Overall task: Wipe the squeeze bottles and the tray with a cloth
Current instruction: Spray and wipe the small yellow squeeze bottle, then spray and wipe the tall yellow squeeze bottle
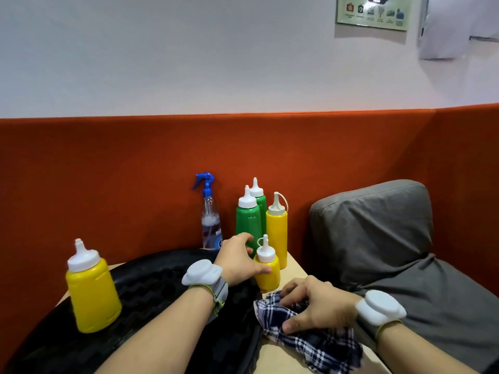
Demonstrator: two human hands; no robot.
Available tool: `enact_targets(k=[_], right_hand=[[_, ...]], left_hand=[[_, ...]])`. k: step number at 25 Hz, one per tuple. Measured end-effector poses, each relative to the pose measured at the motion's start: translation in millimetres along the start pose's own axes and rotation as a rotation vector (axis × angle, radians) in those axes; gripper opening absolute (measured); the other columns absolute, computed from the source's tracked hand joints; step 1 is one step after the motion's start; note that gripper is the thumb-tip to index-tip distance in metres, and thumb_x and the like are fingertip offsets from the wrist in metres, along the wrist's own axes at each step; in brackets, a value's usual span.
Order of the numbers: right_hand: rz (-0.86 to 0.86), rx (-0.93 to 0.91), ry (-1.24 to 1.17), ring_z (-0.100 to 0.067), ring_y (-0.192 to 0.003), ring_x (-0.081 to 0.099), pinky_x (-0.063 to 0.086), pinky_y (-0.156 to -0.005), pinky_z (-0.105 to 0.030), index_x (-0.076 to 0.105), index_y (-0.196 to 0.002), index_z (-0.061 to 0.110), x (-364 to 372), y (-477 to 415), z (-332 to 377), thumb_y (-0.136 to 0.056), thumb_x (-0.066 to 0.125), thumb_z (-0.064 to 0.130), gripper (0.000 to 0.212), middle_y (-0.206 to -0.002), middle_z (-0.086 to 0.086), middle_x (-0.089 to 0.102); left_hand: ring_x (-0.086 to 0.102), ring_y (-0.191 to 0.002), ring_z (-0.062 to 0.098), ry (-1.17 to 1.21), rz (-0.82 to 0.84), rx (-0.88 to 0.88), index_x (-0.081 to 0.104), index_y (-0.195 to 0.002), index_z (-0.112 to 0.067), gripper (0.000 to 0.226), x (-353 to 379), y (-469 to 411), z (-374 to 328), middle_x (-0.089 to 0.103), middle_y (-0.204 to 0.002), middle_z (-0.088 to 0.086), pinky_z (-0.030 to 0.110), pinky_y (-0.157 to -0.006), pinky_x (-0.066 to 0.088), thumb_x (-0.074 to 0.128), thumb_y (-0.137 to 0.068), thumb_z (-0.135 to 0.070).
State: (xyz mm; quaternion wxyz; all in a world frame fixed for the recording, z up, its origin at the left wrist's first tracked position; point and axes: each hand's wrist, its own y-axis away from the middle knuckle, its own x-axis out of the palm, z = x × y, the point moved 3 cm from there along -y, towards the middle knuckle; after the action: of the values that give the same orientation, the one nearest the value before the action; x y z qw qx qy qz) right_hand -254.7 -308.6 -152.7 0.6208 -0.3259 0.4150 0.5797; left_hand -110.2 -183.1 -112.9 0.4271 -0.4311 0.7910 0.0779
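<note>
A black oval tray (151,282) lies on the small table, with a squat yellow squeeze bottle (91,290) standing at its left end. Off the tray's right end stands a small yellow squeeze bottle (267,268); my left hand (240,259) reaches to it, thumb touching its side, fingers curled behind it. Behind stand two green squeeze bottles (247,220) and a tall yellow squeeze bottle (277,230). My right hand (316,303) grips a blue-and-white checked cloth (310,344) on the table by the tray's right rim.
A clear spray bottle (210,225) with a blue trigger stands against the orange partition (135,171) behind the tray. A grey cushion (391,252) fills the right side, close to the table's right edge. Both wrists wear white sensor bands.
</note>
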Motion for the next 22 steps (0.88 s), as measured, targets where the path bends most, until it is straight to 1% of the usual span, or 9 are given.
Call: enact_targets(k=[2,4,6,8,11,14,18,20,22], right_hand=[[-0.046,-0.008,0.003,-0.004,-0.119,0.048,0.027,-0.108,-0.032,0.069,-0.107,0.045,-11,4,19,-0.064,0.071,0.070,0.051,-0.120,0.028,0.056],[-0.128,-0.029,-0.048,-0.006,-0.109,0.056,0.036,-0.101,-0.028,0.072,-0.100,0.041,-24,0,43,-0.069,0.072,0.062,0.038,-0.113,0.018,0.065],[-0.194,-0.076,-0.102,-0.010,-0.094,0.062,0.047,-0.088,-0.023,0.074,-0.101,0.032,-34,-9,69,-0.076,0.074,0.050,0.032,-0.101,0.007,0.071],[-0.204,-0.138,-0.088,-0.003,-0.087,0.063,0.049,-0.082,-0.016,0.073,-0.106,0.026,-40,-15,104,-0.080,0.071,0.045,0.032,-0.094,0.011,0.071],[-0.239,-0.178,-0.093,-0.001,-0.094,0.064,0.048,-0.087,-0.019,0.072,-0.110,0.022,-43,-27,139,-0.082,0.069,0.046,0.037,-0.099,0.015,0.069],[-0.283,-0.187,-0.091,-0.004,-0.097,0.062,0.046,-0.090,-0.019,0.068,-0.117,0.019,-44,-43,159,-0.084,0.068,0.044,0.041,-0.108,0.009,0.069],[-0.325,-0.156,-0.127,-0.011,-0.108,0.060,0.044,-0.097,-0.023,0.058,-0.132,0.017,-41,-78,174,-0.084,0.067,0.046,0.057,-0.115,0.003,0.066],[-0.332,-0.122,-0.129,-0.017,-0.121,0.055,0.041,-0.103,-0.026,0.048,-0.140,0.014,-41,-92,173,-0.086,0.066,0.044,0.065,-0.131,-0.002,0.060],[-0.354,-0.094,-0.132,-0.023,-0.130,0.049,0.037,-0.106,-0.028,0.039,-0.144,0.010,-42,-105,171,-0.088,0.064,0.042,0.070,-0.142,-0.005,0.052]], left_hand=[[0.064,-0.091,0.011,0.025,-0.065,0.007,0.060,-0.123,-0.015,0.070,-28,13,-2,0.070,-0.099,0.000,0.023,-0.085,0.050,0.087,-0.063,-0.037],[0.063,-0.078,0.007,0.008,-0.137,0.028,0.068,-0.109,-0.016,0.046,-65,29,-5,0.068,-0.081,-0.009,0.018,-0.076,0.045,0.082,-0.070,-0.034],[0.064,-0.077,0.010,-0.040,-0.196,0.040,0.070,-0.098,-0.020,0.031,-101,43,-6,0.065,-0.073,-0.013,0.021,-0.075,0.047,0.079,-0.073,-0.036],[0.065,-0.084,0.013,-0.110,-0.257,0.027,0.070,-0.095,-0.026,0.027,-141,64,-1,0.066,-0.078,-0.013,0.027,-0.078,0.052,0.076,-0.075,-0.043],[0.060,-0.101,0.016,-0.312,-0.352,-0.036,0.064,-0.109,-0.030,0.043,-187,90,18,0.060,-0.102,-0.010,0.030,-0.085,0.049,0.068,-0.076,-0.057],[0.058,-0.111,0.026,-0.479,-0.409,-0.202,0.044,-0.131,-0.029,0.077,-214,107,50,0.047,-0.126,-0.002,0.035,-0.087,0.048,0.064,-0.070,-0.071],[0.053,-0.121,0.033,-0.284,-0.301,-0.430,0.024,-0.143,-0.014,0.113,-223,114,114,0.045,-0.139,0.012,0.041,-0.093,0.050,0.076,-0.058,-0.068],[0.056,-0.115,0.031,-0.120,-0.249,-0.484,0.029,-0.140,-0.010,0.107,-209,111,139,0.051,-0.135,0.014,0.039,-0.087,0.052,0.085,-0.059,-0.053],[0.059,-0.101,0.026,-0.046,-0.283,-0.477,0.044,-0.125,-0.012,0.082,-196,106,154,0.058,-0.122,0.010,0.037,-0.078,0.054,0.088,-0.061,-0.036]])
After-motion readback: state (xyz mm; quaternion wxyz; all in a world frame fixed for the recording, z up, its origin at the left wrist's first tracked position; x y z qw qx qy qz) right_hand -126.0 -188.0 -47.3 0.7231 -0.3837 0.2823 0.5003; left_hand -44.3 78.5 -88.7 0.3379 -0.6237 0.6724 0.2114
